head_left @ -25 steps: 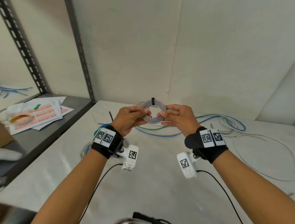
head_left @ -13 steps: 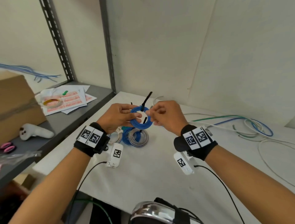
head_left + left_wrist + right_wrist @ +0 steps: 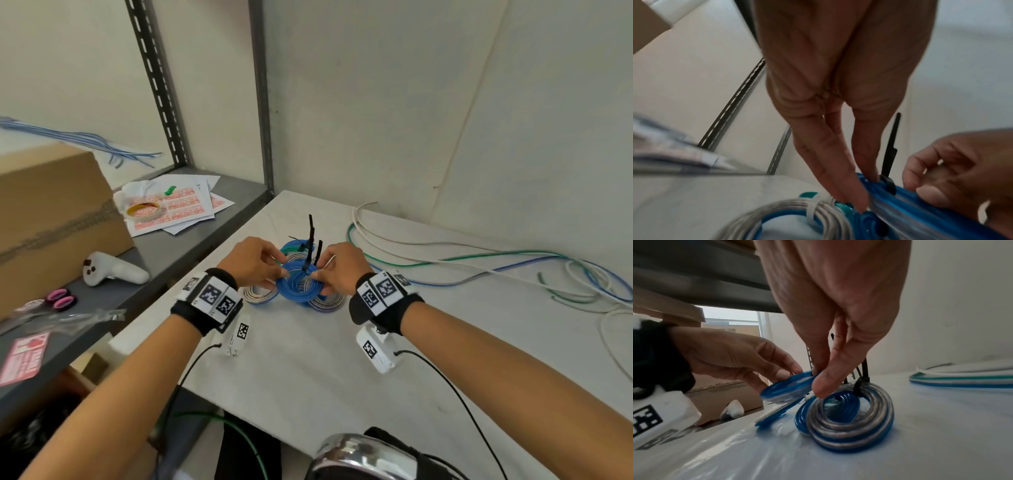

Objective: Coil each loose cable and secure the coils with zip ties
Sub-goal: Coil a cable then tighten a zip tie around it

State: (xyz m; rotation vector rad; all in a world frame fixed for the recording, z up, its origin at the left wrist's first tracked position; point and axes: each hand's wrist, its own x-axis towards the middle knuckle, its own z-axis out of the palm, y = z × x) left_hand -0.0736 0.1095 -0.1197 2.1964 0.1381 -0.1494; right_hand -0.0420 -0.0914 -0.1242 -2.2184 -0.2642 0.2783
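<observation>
Over worktop pile, both my grips pinch blue coil: left hand, right hand, steadying for set-down.

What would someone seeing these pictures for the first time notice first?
Both hands, the left hand and right hand, pinch a bright blue coiled cable at the table's middle, just above a pile of finished grey and blue coils. A black zip tie tail sticks straight up from the pile. To the right, loose white, green and blue cables still sprawl across the white table.
</observation>
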